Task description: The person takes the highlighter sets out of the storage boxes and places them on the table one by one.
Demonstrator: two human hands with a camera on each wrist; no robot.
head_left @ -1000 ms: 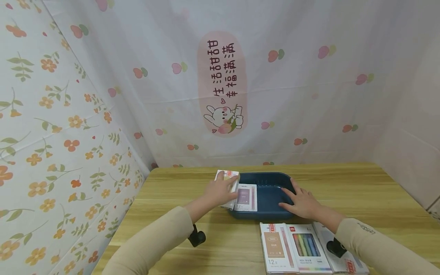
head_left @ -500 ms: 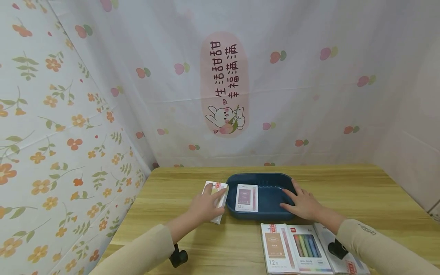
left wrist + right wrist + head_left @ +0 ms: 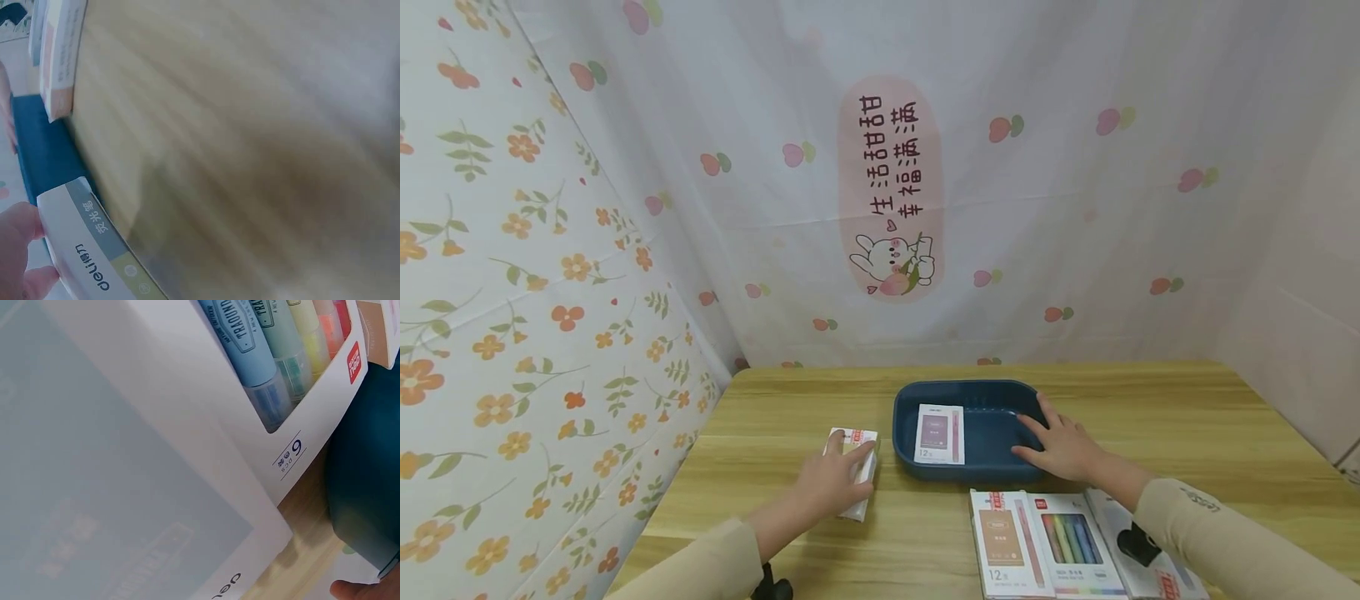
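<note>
My left hand [image 3: 826, 485] grips a white highlighter box [image 3: 94, 244] by its edges, to the left of the dark blue plastic basin [image 3: 988, 469]. Whether that box touches the table cannot be told. Inside the basin, on its left side, lies a white pen box with a purple panel [image 3: 939, 435]. At the basin's right rim rests my right hand [image 3: 1067, 450], its fingers spread over the edge and nothing held in them. The right wrist view shows only a fingertip [image 3: 353, 590] beside the basin's wall.
In front of the basin several boxes lie in a row: one with a brown panel [image 3: 1000, 542], one with a window onto coloured highlighters [image 3: 1070, 537], and a third box [image 3: 1167, 575] partly under the right sleeve. Patterned curtains [image 3: 1060, 208] stand behind the wooden table [image 3: 760, 400].
My left hand has drawn the highlighter box away from over the basin's left edge, leftward and nearer to me. The right hand has stayed at the rim.
</note>
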